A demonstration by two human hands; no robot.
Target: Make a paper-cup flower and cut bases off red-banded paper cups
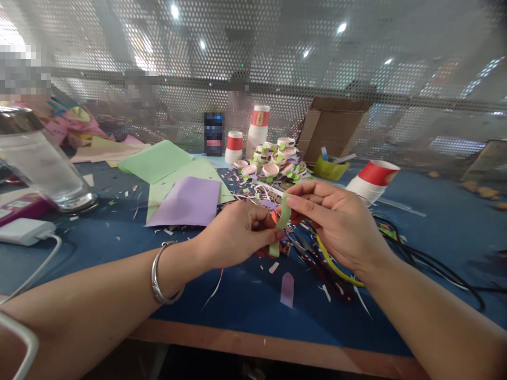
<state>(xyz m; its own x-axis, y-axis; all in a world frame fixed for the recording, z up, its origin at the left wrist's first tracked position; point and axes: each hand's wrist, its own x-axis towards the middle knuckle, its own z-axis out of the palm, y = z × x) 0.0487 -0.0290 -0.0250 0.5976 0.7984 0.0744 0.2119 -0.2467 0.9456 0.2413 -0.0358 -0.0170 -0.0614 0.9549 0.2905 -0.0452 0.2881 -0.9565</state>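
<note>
A narrow green paper strip (283, 214) is held upright between my two hands, bending slightly. My left hand (233, 232) pinches its lower part between thumb and fingers. The top end is gripped by the thumb and fingertips of my right hand (336, 216). Below them on the blue table lies a small purple paper piece (287, 290) with a pointed end. Dark-handled scissors (317, 258) lie partly hidden beneath my right hand. Behind my hands is a heap of small round cup pieces (271, 170) with green and purple paper bits.
Purple paper (186, 203) and green sheets (174, 163) lie left of centre. A glass bottle (43, 163) and white charger (26, 232) are at far left. Red-and-white paper cups (374, 179) stand right; black cables (428, 258) run beyond. Paper scraps litter the table.
</note>
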